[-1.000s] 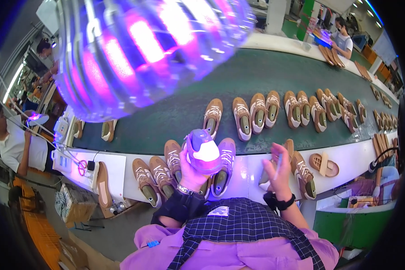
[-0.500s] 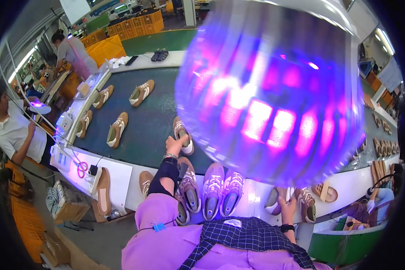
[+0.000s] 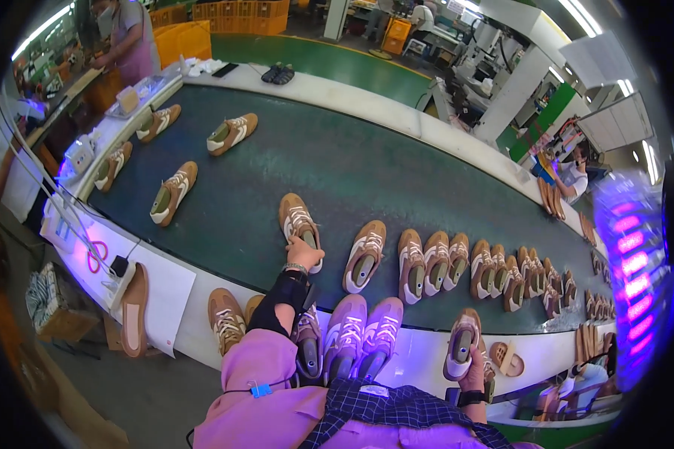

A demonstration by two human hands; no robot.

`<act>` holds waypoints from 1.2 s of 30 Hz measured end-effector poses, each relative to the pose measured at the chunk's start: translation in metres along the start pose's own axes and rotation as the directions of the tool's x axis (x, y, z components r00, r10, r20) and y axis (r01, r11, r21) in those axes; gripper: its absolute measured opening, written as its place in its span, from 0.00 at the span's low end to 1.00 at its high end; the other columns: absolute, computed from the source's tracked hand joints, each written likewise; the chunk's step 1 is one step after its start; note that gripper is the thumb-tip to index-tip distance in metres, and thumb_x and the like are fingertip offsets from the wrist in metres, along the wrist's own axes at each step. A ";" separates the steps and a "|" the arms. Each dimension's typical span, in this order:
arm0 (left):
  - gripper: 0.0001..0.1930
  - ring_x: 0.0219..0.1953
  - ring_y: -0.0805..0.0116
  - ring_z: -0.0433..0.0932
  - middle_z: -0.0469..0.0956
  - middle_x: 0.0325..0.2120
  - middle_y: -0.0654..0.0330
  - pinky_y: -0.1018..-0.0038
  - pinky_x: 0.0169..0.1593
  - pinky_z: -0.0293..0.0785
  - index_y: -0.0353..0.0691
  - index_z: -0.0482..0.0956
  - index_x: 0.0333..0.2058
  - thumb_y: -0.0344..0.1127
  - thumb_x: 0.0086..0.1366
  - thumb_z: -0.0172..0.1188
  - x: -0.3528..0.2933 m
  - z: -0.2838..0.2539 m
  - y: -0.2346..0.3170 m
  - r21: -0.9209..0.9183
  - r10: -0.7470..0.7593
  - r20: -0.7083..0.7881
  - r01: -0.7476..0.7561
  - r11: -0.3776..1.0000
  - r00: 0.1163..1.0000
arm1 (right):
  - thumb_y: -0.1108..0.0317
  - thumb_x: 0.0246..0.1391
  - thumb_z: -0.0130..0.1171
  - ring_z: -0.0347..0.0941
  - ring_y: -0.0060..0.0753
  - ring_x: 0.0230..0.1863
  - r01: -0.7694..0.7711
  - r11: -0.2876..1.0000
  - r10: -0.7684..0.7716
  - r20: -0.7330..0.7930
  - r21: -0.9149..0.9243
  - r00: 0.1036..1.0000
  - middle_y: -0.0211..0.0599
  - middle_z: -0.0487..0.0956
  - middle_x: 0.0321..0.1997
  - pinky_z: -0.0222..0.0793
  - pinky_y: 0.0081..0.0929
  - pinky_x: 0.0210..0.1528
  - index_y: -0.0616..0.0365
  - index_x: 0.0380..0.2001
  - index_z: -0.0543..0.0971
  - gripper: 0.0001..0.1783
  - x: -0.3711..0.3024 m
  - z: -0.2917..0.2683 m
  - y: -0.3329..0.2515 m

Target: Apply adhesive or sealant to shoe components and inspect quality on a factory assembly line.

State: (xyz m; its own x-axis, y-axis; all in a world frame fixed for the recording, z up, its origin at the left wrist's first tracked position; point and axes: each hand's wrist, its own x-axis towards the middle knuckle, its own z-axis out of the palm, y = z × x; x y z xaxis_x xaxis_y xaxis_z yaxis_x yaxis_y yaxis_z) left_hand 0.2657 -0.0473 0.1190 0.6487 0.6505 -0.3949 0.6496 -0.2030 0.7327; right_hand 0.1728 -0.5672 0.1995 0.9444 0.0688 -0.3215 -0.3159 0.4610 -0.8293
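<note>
My left hand (image 3: pixel 303 253) is closed on the heel end of a tan sneaker (image 3: pixel 296 215) with white laces, at the near side of the dark green conveyor belt (image 3: pixel 292 135). My right hand (image 3: pixel 472 374) grips another tan sneaker (image 3: pixel 464 337) by its heel over the white ledge, toe pointing away from me. Between my arms several laced sneakers (image 3: pixel 344 329) stand in purple light against my apron, heels toward me. One more sneaker (image 3: pixel 226 318) sits left of my left forearm. The right hand's fingers are partly hidden behind its shoe.
Several tan sneakers (image 3: pixel 424 258) line the belt to the right; others (image 3: pixel 174 193) stand at left. A glowing purple lamp (image 3: pixel 633 277) hangs at the right edge. Red scissors (image 3: pixel 97 256), a shoe sole (image 3: pixel 133 310) and a sandal (image 3: pixel 507 359) lie on the ledge. Co-workers stand farther off.
The view has swung, and the lamp that covered much of the belt now sits at the right edge. My right hand has raised its sneaker from the ledge. My left hand stays on its sneaker.
</note>
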 end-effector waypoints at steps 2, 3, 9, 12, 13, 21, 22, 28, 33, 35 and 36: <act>0.53 0.50 0.43 0.72 0.63 0.50 0.34 0.64 0.50 0.73 0.27 0.46 0.59 0.42 0.39 0.70 0.001 -0.001 -0.002 0.077 0.089 0.011 -0.090 0.993 0.996 | 0.56 0.54 0.54 0.78 0.40 0.39 -0.124 0.991 0.126 0.027 -0.052 0.992 0.44 0.78 0.42 0.76 0.36 0.43 0.63 0.48 0.71 0.24 0.011 0.034 -0.011; 0.51 0.49 0.44 0.73 0.64 0.50 0.35 0.64 0.49 0.73 0.28 0.47 0.58 0.41 0.40 0.69 0.002 -0.003 -0.003 0.142 0.123 0.059 -0.130 0.981 0.991 | 0.44 0.51 0.52 0.78 0.47 0.36 -0.112 0.982 0.127 0.091 -0.154 0.988 0.50 0.77 0.41 0.76 0.42 0.41 0.63 0.50 0.69 0.34 0.020 0.056 -0.010; 0.49 0.47 0.44 0.74 0.65 0.50 0.37 0.64 0.49 0.73 0.28 0.48 0.58 0.41 0.42 0.68 0.004 -0.015 0.000 0.178 0.122 0.133 -0.144 0.973 0.984 | 0.54 0.57 0.46 0.75 0.35 0.44 -0.362 0.931 0.336 0.470 -0.036 0.816 0.40 0.75 0.47 0.75 0.34 0.44 0.58 0.52 0.69 0.24 0.136 0.215 0.034; 0.49 0.47 0.44 0.74 0.65 0.50 0.36 0.64 0.49 0.73 0.26 0.48 0.58 0.42 0.43 0.67 0.003 -0.018 -0.001 0.160 0.126 0.144 -0.149 0.976 0.981 | 0.58 0.58 0.48 0.74 0.32 0.48 -0.145 0.989 0.131 0.514 -0.014 0.848 0.39 0.76 0.50 0.71 0.32 0.52 0.57 0.51 0.71 0.21 0.221 0.291 0.063; 0.48 0.47 0.44 0.74 0.65 0.50 0.36 0.63 0.49 0.73 0.26 0.49 0.57 0.42 0.43 0.67 0.004 -0.018 -0.001 0.168 0.133 0.129 -0.154 0.974 0.983 | 0.57 0.58 0.48 0.74 0.33 0.48 -0.206 0.978 0.160 0.486 0.044 0.859 0.38 0.76 0.50 0.70 0.34 0.53 0.57 0.51 0.71 0.22 0.252 0.315 0.068; 0.45 0.48 0.42 0.73 0.67 0.49 0.36 0.60 0.51 0.71 0.25 0.52 0.55 0.44 0.44 0.66 0.008 -0.018 -0.002 0.166 0.149 0.084 -0.161 0.973 0.985 | 0.50 0.51 0.59 0.70 0.51 0.49 -0.038 0.830 0.162 0.174 -0.557 0.971 0.61 0.63 0.57 0.73 0.40 0.41 0.73 0.55 0.61 0.40 0.317 0.357 0.121; 0.45 0.48 0.42 0.73 0.68 0.49 0.36 0.60 0.51 0.71 0.26 0.52 0.55 0.44 0.44 0.66 0.008 -0.019 -0.003 0.171 0.144 0.083 -0.157 0.973 0.986 | 0.52 0.49 0.61 0.72 0.42 0.45 0.103 0.710 0.107 0.252 -0.697 0.962 0.55 0.72 0.49 0.72 0.35 0.41 0.71 0.53 0.65 0.37 0.299 0.339 0.123; 0.47 0.47 0.44 0.74 0.68 0.48 0.37 0.62 0.50 0.72 0.25 0.51 0.57 0.43 0.44 0.67 0.011 -0.020 0.000 0.218 0.141 0.121 -0.165 0.962 0.983 | 0.53 0.37 0.69 0.74 0.48 0.46 0.162 0.230 -0.268 0.097 -0.960 0.958 0.60 0.75 0.44 0.69 0.36 0.48 0.75 0.51 0.64 0.44 0.203 0.267 0.154; 0.46 0.49 0.45 0.73 0.68 0.50 0.38 0.61 0.53 0.71 0.27 0.51 0.57 0.44 0.45 0.65 0.014 -0.023 -0.003 0.204 0.107 0.119 -0.130 0.970 0.987 | 0.64 0.36 0.70 0.75 0.36 0.29 -0.070 0.600 0.119 0.002 -0.797 0.993 0.44 0.77 0.32 0.72 0.32 0.32 0.70 0.35 0.75 0.25 0.211 0.265 0.174; 0.46 0.50 0.44 0.73 0.67 0.51 0.38 0.61 0.53 0.70 0.27 0.51 0.57 0.44 0.45 0.65 0.011 -0.025 -0.005 0.200 0.108 0.128 -0.133 0.971 0.986 | 0.72 0.41 0.65 0.75 0.35 0.29 -0.193 0.695 0.214 -0.057 -0.693 0.975 0.42 0.76 0.33 0.74 0.34 0.32 0.69 0.36 0.74 0.18 0.215 0.264 0.169; 0.46 0.52 0.44 0.71 0.67 0.51 0.37 0.61 0.55 0.68 0.27 0.51 0.58 0.46 0.46 0.65 0.009 -0.026 -0.006 0.131 0.095 0.141 -0.114 0.985 0.985 | 0.73 0.43 0.62 0.76 0.36 0.32 -0.253 0.801 0.272 -0.047 -0.543 0.961 0.42 0.77 0.34 0.75 0.39 0.36 0.67 0.39 0.73 0.18 0.215 0.263 0.162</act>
State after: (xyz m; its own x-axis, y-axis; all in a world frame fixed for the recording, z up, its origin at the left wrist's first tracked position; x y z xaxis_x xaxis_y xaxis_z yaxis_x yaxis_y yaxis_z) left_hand 0.2568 -0.0212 0.1255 0.7572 0.5181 -0.3977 0.6177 -0.3701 0.6939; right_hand 0.3486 -0.2446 0.1161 0.8173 0.1504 -0.5563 -0.5417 -0.1288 -0.8307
